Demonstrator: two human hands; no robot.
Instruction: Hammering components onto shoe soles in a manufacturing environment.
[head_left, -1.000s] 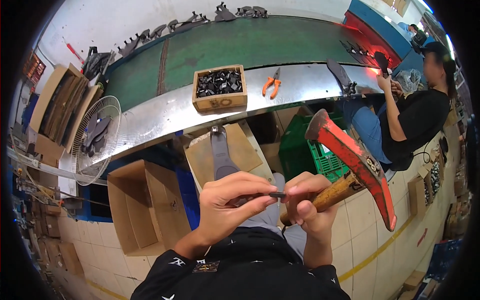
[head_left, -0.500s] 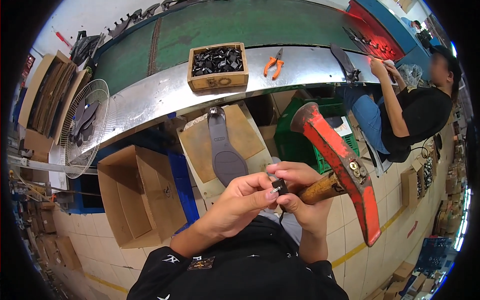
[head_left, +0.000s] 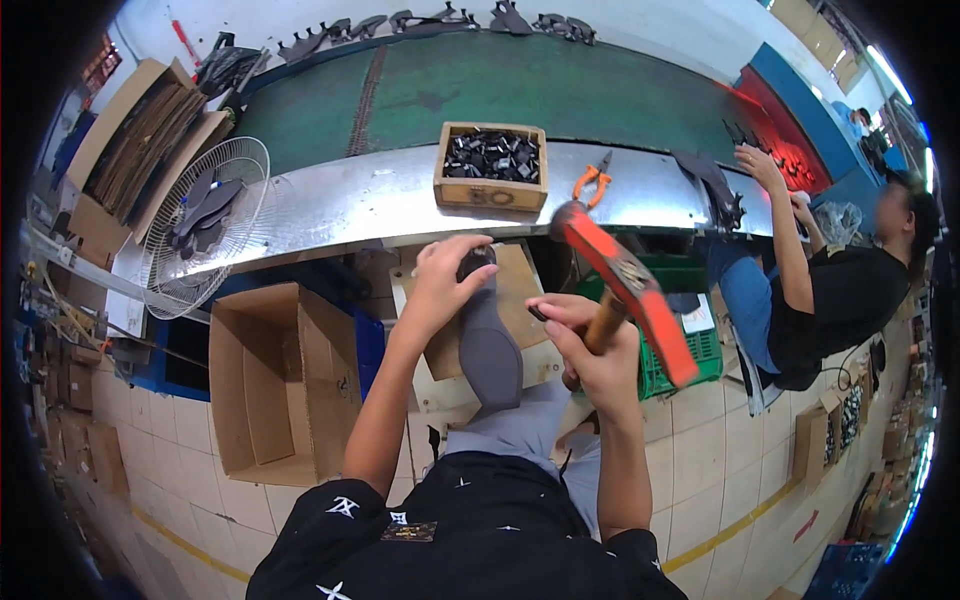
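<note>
A dark grey shoe sole (head_left: 490,350) lies on a tan board (head_left: 520,295), its heel end away from me. My left hand (head_left: 440,280) is closed around that heel end, thumb on one side and fingers on the other, partly hiding it. To the right, my right hand (head_left: 600,355) grips the wooden handle of a hammer (head_left: 640,300) with a red, worn head raised over the fist. Between that hand's thumb and forefinger is a small black heel tip (head_left: 537,313), apart from the sole.
A wooden box (head_left: 490,193) of black heel tips and orange-handled pliers (head_left: 592,185) are on the metal bench (head_left: 350,200). Further back runs a green conveyor belt (head_left: 480,85). A cardboard box (head_left: 285,385), fan (head_left: 205,225) and green crate (head_left: 690,350) stand around. A co-worker (head_left: 850,290) sits at right.
My left hand has let go of the heel tip and moved forward onto the sole's heel end. My right hand keeps the heel tip and hammer. The view has shifted.
</note>
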